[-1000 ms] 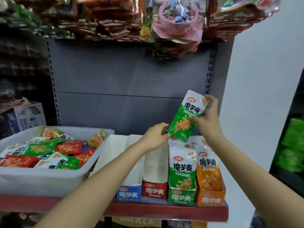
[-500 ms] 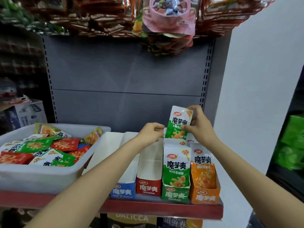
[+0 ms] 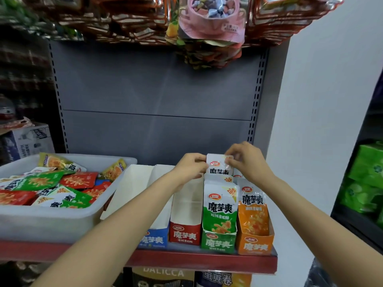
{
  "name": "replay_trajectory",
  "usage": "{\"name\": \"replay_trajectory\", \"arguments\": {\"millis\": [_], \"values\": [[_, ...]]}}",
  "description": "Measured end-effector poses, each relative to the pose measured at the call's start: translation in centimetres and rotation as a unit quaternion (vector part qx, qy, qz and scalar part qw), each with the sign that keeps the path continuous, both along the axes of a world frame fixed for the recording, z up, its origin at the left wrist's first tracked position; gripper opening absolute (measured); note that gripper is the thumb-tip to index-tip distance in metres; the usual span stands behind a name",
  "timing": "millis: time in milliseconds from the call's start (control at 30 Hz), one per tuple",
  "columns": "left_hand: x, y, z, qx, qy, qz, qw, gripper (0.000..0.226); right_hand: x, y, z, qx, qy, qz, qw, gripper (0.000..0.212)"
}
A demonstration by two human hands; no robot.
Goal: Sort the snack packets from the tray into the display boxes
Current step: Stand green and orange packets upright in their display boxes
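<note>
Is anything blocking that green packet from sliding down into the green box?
Nothing visible. Both hands pinch the green packet above the green box, behind the packets already standing there.

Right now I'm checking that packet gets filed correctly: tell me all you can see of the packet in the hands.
The packet is a glossy, crinkled plastic pouch, white at the top with a red oval logo and dark lettering. It stands upright at the back of the green box, its lower part hidden behind other green packets. The left hand pinches its left edge; the right hand pinches its top right corner.
</note>
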State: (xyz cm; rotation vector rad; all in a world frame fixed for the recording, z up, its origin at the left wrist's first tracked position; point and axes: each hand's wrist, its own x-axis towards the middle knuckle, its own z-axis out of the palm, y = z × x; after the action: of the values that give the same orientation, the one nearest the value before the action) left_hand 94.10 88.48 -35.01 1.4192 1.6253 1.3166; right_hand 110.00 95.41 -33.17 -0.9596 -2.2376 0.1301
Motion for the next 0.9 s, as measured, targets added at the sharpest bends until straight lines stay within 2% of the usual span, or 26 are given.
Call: {"name": "replay_trajectory", "arguments": {"millis": [200,367,500,700,900], "values": [[-0.2,-0.2,-0.2,-0.002,0.010,0.009,1.000,0.032,0.0,-0.5,-0.3,-0.011,-0.044,-0.009,0.999,0.008],[-0.4,-0.7,0.1,0.009,0.015,0.011,1.000,0.032,-0.4,-1.1,0.0,0.025,-0.025,0.000,0.999,0.012],[-1.9,-2.2,0.3,0.062,0.051,0.057,0.995,0.024,-2.1,-2.6,1.2,0.023,0.006,0.047,0.999,0.014],[-7.6,-6.6,0.4,0.127,0.151,0.160,0.967,0.017,-9.0,-5.9,1.9,-0.048,0.010,0.132,0.990,0.015],[-17.0,-12.4,-0.7,0.088,0.234,0.268,0.931,0.015,-19.5,-9.7,0.3,-0.110,-0.001,0.204,0.973,0.016]]}}
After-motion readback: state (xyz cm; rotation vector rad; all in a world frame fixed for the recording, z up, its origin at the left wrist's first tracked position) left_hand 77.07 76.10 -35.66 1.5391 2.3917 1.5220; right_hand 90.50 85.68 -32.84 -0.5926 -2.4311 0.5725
